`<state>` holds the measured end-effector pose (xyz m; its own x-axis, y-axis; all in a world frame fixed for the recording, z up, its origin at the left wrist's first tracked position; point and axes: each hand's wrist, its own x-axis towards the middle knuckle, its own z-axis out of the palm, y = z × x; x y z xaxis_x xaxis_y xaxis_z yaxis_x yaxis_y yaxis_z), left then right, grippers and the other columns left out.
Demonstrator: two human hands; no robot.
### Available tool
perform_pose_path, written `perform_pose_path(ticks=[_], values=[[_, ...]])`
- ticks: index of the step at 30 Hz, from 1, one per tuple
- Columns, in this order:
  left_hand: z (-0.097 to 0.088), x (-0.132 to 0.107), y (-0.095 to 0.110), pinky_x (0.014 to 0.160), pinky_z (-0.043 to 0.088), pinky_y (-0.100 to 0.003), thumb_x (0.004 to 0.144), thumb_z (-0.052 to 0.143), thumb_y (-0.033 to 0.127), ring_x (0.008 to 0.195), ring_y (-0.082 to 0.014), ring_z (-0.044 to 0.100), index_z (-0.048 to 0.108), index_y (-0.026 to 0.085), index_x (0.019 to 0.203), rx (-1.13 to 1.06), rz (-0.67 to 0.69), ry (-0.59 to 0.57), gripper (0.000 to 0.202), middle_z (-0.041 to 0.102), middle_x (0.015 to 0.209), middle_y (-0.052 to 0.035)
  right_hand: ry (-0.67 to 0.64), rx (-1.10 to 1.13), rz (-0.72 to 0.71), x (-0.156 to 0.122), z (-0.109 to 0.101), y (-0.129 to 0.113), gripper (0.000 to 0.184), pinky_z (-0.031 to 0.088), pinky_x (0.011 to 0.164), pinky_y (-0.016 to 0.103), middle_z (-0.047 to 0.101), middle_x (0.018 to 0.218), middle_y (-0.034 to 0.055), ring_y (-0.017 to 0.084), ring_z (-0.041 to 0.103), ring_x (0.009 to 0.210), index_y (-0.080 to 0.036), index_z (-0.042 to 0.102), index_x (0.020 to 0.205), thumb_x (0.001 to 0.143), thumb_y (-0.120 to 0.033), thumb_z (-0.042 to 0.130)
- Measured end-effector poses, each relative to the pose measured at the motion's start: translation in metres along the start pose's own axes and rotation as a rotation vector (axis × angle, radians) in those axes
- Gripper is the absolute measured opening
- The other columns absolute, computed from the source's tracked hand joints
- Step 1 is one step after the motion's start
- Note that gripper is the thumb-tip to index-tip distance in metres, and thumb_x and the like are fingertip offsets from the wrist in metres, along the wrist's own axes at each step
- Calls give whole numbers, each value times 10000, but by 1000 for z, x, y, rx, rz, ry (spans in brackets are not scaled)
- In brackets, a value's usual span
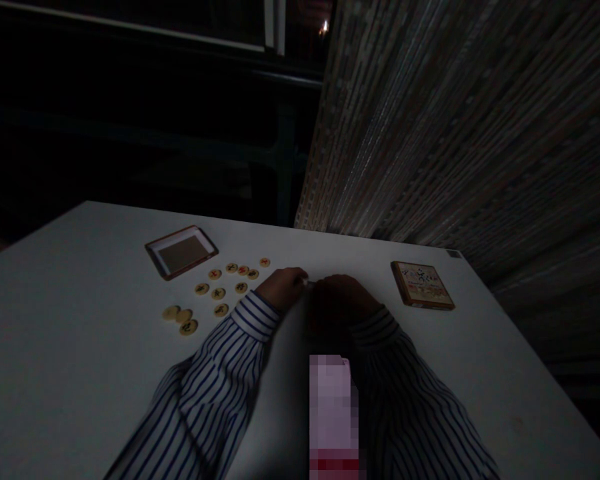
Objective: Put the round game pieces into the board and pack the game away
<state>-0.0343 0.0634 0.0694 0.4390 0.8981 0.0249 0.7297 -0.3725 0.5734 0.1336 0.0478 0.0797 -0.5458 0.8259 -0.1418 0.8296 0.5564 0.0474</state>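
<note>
On a white table my left hand and my right hand meet near the middle, both with fingers curled in. Between the fingertips shows a small pale thing that I cannot name. Just left of my left hand lie several round wooden game discs with red or black marks. Both arms wear striped sleeves. The light is dim and my right hand is in shadow.
An open shallow box tray lies beyond the discs at the left. A flat printed box lid lies at the right. A ribbed wall rises behind the table's far right edge. Darkness lies beyond the far edge.
</note>
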Motion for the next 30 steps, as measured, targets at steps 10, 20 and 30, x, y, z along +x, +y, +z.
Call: perform_pose_path(ticks=[10, 20, 30], values=[[-4, -1, 2, 850, 429, -276, 780, 423, 180, 940, -177, 583, 608, 145, 1005, -8, 18, 29, 294, 648, 1006, -80, 80, 19, 54, -12, -14, 14, 257, 416, 734, 258, 648, 927, 88, 171, 587, 879, -161, 582, 1027, 835, -262, 444], [-3, -28, 19, 825, 446, -300, 772, 426, 169, 930, -193, 585, 582, 121, 1029, -15, 23, 113, 305, 640, 1002, -103, 355, 189, 126, -68, 7, 24, 243, 454, 730, 269, 642, 916, 73, 155, 580, 833, -177, 579, 1023, 830, -211, 436], [40, -80, 11, 817, 468, -337, 804, 418, 233, 936, -191, 577, 526, 123, 1089, -134, 5, 272, 324, 608, 1042, -115, 474, 445, 245, -106, 52, 15, 375, 506, 728, 337, 605, 1044, 105, 182, 592, 856, -170, 488, 1167, 810, -277, 454]])
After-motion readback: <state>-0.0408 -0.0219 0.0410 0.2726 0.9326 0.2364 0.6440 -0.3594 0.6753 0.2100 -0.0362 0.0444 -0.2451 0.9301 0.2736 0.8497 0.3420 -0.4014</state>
